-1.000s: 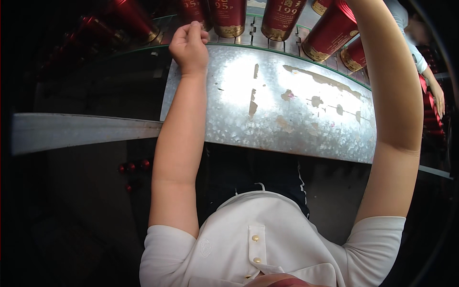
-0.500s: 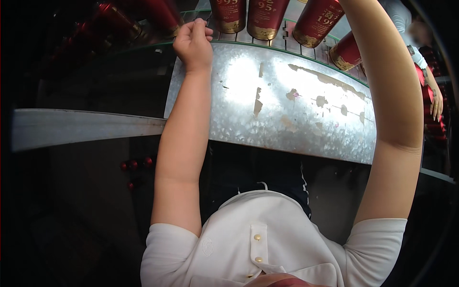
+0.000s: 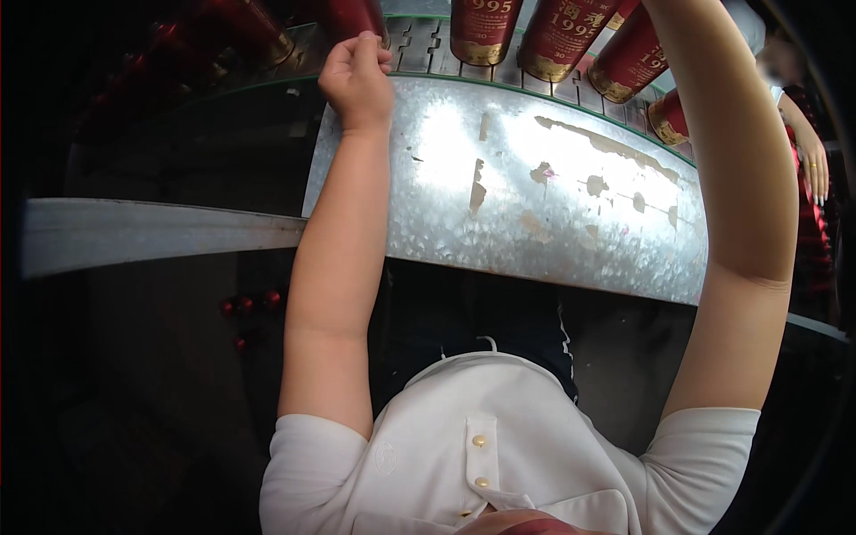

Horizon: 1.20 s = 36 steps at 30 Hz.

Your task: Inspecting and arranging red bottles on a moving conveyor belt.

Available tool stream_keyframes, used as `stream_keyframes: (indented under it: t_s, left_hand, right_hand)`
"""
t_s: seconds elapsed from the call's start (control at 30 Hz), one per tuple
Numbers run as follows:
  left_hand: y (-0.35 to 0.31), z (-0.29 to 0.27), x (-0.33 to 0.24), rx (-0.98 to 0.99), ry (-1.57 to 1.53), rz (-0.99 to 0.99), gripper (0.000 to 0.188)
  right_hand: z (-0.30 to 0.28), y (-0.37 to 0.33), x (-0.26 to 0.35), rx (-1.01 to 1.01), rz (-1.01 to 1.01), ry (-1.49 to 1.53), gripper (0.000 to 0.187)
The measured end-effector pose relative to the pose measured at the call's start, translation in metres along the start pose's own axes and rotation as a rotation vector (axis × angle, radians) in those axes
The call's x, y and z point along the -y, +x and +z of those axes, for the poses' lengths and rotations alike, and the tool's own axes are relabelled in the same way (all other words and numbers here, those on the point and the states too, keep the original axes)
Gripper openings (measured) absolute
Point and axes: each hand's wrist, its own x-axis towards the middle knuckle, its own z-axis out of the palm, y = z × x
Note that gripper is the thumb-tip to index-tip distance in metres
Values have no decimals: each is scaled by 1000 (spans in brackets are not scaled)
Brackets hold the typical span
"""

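Observation:
My left hand (image 3: pixel 359 82) is at the near edge of a slatted conveyor (image 3: pixel 419 45), its fingers curled in and the thumb over them. Whether anything is between those fingers is hidden. Just beyond it stands a dark red bottle (image 3: pixel 352 16) with a gold base; I cannot tell whether the hand touches it. My right arm (image 3: pixel 744 152) reaches up past the top edge, so the right hand is out of view. Several similar red bottles stand on the conveyor between my arms, among them one red bottle (image 3: pixel 484 27) in the middle.
A worn galvanized metal sheet (image 3: pixel 437 178) lies between me and the conveyor. A metal bar (image 3: pixel 160 236) runs off to the left. More red bottles (image 3: pixel 241 31) stand at the upper left. Another person's hand (image 3: pixel 814 165) hangs at the far right beside red items.
The bottles on the conveyor have shifted to the right. My left hand has barely moved, and one bottle now stands closer beyond it. The other person's hand has moved slightly.

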Motion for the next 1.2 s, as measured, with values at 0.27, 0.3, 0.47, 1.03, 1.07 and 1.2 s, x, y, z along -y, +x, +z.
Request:
stream_keyframes:
  t_s: [0.27, 0.3, 0.47, 1.03, 1.07, 1.2]
  left_hand:
    - [9, -13, -12, -91, -36, 108, 19]
    - [9, -12, -13, -91, -36, 111, 19]
    - [13, -19, -5, -236, -96, 92, 22]
    - [12, -27, -3, -123, -46, 65, 25]
    - [12, -26, -3, -121, -48, 66, 25]
    - [10, -30, -9, -146, -13, 64, 25]
  right_hand:
    - [7, 10, 1, 78, 228, -197, 25]
    - [9, 8, 1, -64, 160, -130, 25]
    - [18, 23, 39, -48, 165, 134, 35]
    - [17, 20, 20, 190, 154, 83, 36]
    - [16, 18, 16, 181, 170, 58, 37]
    - [2, 5, 21, 204, 199, 11, 40]
